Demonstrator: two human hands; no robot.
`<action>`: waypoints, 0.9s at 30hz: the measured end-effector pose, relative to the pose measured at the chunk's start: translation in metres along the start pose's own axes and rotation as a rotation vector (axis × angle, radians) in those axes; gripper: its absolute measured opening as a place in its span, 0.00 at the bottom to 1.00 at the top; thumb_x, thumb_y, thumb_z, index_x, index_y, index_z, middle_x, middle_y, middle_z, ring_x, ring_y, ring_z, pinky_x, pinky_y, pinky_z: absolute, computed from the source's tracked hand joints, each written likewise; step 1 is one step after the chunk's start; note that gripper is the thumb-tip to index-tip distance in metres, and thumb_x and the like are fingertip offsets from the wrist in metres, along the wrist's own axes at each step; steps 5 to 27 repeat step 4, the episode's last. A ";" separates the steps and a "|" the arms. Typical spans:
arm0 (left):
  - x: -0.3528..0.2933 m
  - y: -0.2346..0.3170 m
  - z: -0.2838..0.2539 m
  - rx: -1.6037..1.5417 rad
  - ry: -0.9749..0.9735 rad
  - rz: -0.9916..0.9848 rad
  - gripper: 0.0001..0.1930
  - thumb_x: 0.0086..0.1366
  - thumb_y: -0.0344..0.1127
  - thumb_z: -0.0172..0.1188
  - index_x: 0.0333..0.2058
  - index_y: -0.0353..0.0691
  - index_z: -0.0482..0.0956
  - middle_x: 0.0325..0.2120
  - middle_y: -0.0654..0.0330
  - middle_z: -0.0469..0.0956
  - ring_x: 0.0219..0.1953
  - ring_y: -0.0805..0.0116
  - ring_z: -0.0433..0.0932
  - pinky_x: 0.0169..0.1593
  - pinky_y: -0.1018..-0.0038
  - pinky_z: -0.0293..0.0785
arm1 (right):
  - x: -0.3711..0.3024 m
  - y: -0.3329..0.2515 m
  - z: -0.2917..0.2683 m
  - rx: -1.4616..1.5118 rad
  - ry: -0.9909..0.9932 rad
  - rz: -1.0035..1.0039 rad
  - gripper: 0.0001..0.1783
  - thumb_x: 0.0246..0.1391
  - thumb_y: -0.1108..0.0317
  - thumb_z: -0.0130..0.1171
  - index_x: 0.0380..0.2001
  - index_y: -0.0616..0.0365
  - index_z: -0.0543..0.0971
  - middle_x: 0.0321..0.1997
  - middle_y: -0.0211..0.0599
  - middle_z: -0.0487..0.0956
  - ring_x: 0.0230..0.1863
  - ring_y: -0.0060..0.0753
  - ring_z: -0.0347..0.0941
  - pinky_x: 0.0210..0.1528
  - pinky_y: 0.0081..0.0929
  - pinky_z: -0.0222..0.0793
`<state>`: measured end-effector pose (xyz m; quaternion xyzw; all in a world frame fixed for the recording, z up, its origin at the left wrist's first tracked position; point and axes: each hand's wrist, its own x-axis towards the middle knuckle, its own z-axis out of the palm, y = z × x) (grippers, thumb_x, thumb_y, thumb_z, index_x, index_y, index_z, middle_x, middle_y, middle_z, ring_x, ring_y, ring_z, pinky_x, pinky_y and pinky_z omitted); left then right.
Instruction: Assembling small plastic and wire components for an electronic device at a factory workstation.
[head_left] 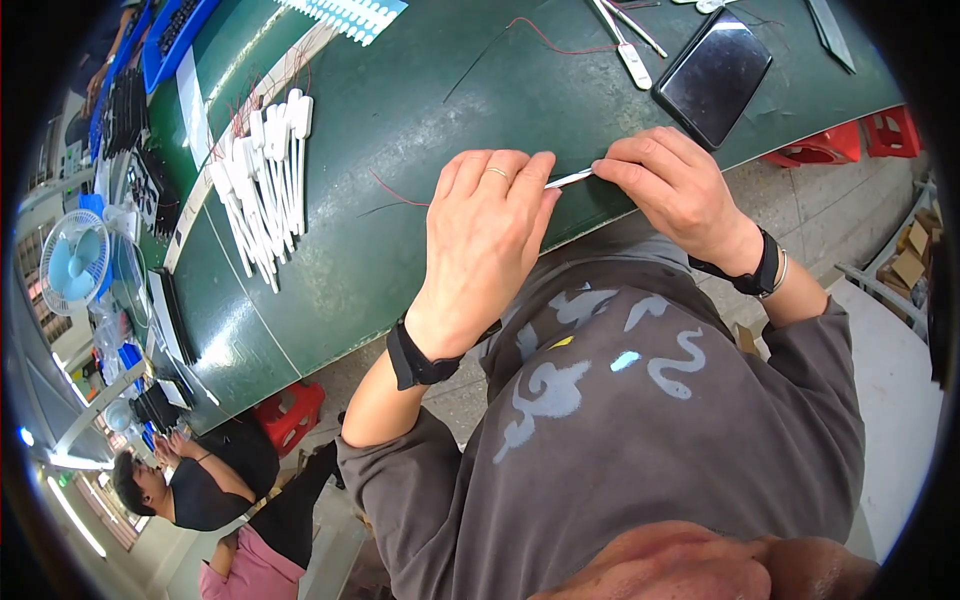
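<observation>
Left hand lies palm down at the near edge of the green tabletop, fingers together and bent over one end of a thin white strip; ring on one finger, black band on the wrist. Whether the fingers actually grip the strip or just press it can't be told, the fingertips cover that end. Right hand pinches the other end of the same strip between thumb and fingertips, black watch on its wrist. Strip runs nearly level between both hands, right at the tabletop's edge, above the person's grey printed shirt.

Thin red wire lies on the tabletop just left of the left hand. Further left, a pile of white sticks with wider heads, heads pointing away, well apart from the hands. Dark flat tablet-like slab lies beyond the right hand, near it. White-handled tool just left of the slab. Blue trays at the far left corner. Small pale blue fan off the tabletop's left side. Red stools under the tabletop. Another person in a dark top sits lower left, well apart.
</observation>
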<state>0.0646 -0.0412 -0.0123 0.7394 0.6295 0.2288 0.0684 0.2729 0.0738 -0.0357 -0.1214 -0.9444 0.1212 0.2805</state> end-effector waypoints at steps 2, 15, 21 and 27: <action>-0.004 -0.003 0.001 -0.035 -0.028 -0.030 0.17 0.58 0.32 0.65 0.47 0.41 0.78 0.40 0.57 0.76 0.47 0.58 0.74 0.54 0.64 0.69 | 0.001 -0.001 0.000 0.001 0.001 0.000 0.16 0.40 0.79 0.65 0.38 0.61 0.80 0.37 0.36 0.78 0.35 0.37 0.74 0.36 0.30 0.73; -0.010 -0.006 0.001 -0.102 -0.082 -0.091 0.20 0.58 0.32 0.65 0.50 0.44 0.77 0.43 0.55 0.76 0.48 0.58 0.74 0.56 0.64 0.69 | 0.003 -0.001 0.001 0.006 0.004 -0.001 0.16 0.41 0.79 0.65 0.38 0.60 0.80 0.37 0.36 0.78 0.35 0.37 0.74 0.36 0.31 0.73; -0.010 -0.006 0.001 -0.102 -0.082 -0.091 0.20 0.58 0.32 0.65 0.50 0.44 0.77 0.43 0.55 0.76 0.48 0.58 0.74 0.56 0.64 0.69 | 0.003 -0.001 0.001 0.006 0.004 -0.001 0.16 0.41 0.79 0.65 0.38 0.60 0.80 0.37 0.36 0.78 0.35 0.37 0.74 0.36 0.31 0.73; -0.010 -0.006 0.001 -0.102 -0.082 -0.091 0.20 0.58 0.32 0.65 0.50 0.44 0.77 0.43 0.55 0.76 0.48 0.58 0.74 0.56 0.64 0.69 | 0.003 -0.001 0.001 0.006 0.004 -0.001 0.16 0.41 0.79 0.65 0.38 0.60 0.80 0.37 0.36 0.78 0.35 0.37 0.74 0.36 0.31 0.73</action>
